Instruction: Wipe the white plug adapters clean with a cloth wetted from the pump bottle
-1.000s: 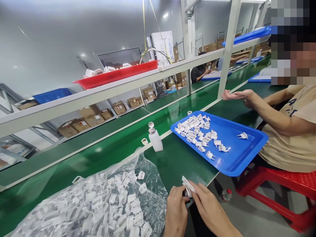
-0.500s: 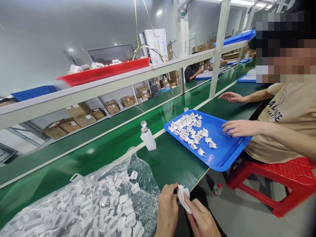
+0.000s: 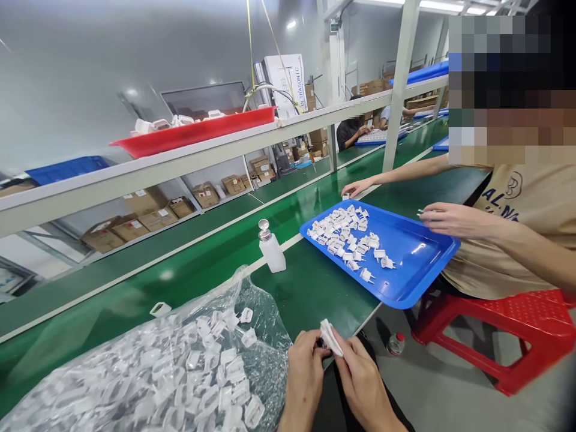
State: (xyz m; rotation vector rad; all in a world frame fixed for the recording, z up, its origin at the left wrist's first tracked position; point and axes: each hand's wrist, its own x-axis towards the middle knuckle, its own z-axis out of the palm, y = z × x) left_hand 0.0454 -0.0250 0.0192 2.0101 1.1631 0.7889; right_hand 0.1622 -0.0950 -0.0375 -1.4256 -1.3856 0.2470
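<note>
Both hands meet at the near edge of the green bench: the left hand and the right hand have their fingers closed together around a small white cloth pinched between the fingertips (something dark sits under it, too small to tell). Just left of the left hand lies a clear bag of white plastic parts. Beyond the hands stands a small white bottle, and ahead to the right a blue tray of white plugs, where a co-worker's hand hovers.

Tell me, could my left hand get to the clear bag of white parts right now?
Probably yes: the left hand sits right beside the bag, nothing between, though it is pinching a white cloth.
</note>
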